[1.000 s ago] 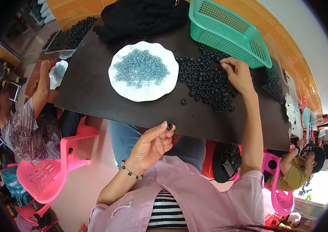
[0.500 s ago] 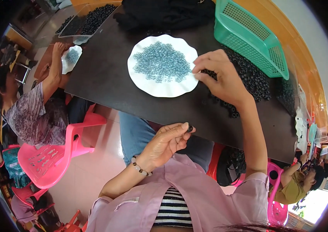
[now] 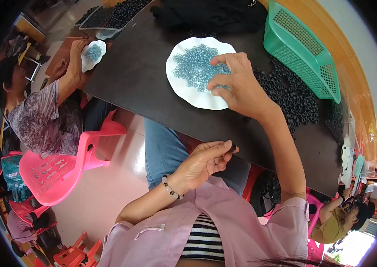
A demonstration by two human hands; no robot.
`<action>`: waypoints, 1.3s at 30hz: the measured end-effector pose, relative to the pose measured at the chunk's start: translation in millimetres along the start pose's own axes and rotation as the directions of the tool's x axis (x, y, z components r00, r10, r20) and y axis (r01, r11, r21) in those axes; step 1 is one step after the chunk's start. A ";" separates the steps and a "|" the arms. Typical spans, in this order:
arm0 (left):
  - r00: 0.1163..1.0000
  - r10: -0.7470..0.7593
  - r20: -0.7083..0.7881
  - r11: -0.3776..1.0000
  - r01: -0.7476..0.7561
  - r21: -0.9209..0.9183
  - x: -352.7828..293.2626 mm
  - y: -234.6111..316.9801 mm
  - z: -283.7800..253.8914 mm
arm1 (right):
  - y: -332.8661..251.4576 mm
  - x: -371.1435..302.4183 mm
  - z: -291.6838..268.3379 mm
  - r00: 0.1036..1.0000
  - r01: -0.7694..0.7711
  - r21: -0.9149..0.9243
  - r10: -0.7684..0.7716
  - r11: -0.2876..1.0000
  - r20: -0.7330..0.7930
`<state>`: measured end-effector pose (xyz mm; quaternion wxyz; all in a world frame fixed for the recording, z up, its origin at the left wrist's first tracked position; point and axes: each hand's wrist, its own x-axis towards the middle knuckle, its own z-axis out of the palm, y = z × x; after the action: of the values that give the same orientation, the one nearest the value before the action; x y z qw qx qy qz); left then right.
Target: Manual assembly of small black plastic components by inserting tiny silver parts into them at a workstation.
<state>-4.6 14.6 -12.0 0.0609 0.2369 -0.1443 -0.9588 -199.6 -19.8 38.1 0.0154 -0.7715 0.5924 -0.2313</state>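
A small black ring-shaped piece [image 3: 233, 147] is pinched between the thumb and fingers of my left hand [image 3: 206, 162], just off the table's near edge. My right hand [image 3: 246, 89] hovers over the right side of a white wavy-rimmed plate [image 3: 177, 91], its fingers curved and apart, with nothing visible between them. On the plate lies a heap of tiny clear-blue ring-like pieces [image 3: 193, 66], partly hidden by that hand. Right of the plate, many black ring pieces [image 3: 293, 95] spread loosely over the dark table [image 3: 135, 66].
A green plastic basket [image 3: 304, 49] stands at the far right beside the black pieces. Black cloth [image 3: 206, 18] lies at the table's far side. At left, another person [image 3: 48, 115] sits by a smaller white plate [image 3: 92, 62]; a pink chair [image 3: 50, 173] stands nearby.
My right hand has gone from the plate's right rim to over the blue pieces, its fingers spreading apart. My left hand keeps the black ring piece. The view has shifted slightly.
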 end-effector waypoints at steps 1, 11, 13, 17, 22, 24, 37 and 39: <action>1.000 -0.011 0.022 1.000 0.010 0.010 0.8 0.2 -1.6 | -0.2 0.7 0.0 1.000 0.001 0.001 -0.001 1.000 0.002; 0.998 -0.021 0.054 1.000 0.021 0.016 0.4 -0.3 -3.4 | -2.9 4.6 8.6 1.000 0.010 -0.026 -0.011 1.000 -0.027; 0.999 -0.019 0.049 1.000 0.018 0.018 0.5 -1.0 -3.6 | -2.4 4.3 11.8 0.999 0.011 -0.024 -0.012 1.000 -0.030; 1.000 -0.007 0.022 0.999 0.007 0.032 -0.2 -1.3 -1.2 | -1.7 2.3 13.6 0.999 0.000 -0.005 0.000 1.000 -0.055; 0.986 0.166 -0.005 0.977 -0.164 0.139 -13.7 8.7 5.5 | -12.0 -8.7 -10.2 0.995 -0.058 0.048 0.062 0.997 -0.082; 0.952 0.304 -0.043 0.929 -0.286 0.234 -16.4 15.3 2.2 | -22.5 -16.9 -25.9 0.991 -0.123 0.173 0.131 0.977 -0.034; 0.927 0.376 -0.001 0.898 -0.364 0.245 -6.1 9.4 10.6 | -57.7 -63.6 -56.5 0.988 -0.152 0.271 0.147 0.950 0.038; 0.921 0.389 0.005 0.888 -0.377 0.262 -5.2 7.0 10.7 | -58.6 -66.7 -56.0 0.989 -0.147 0.260 0.143 0.954 0.033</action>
<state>-4.6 11.5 1.4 0.2209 0.2327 -0.3101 -0.8949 -180.2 73.1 82.9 0.1382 -0.7189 0.6114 -0.3003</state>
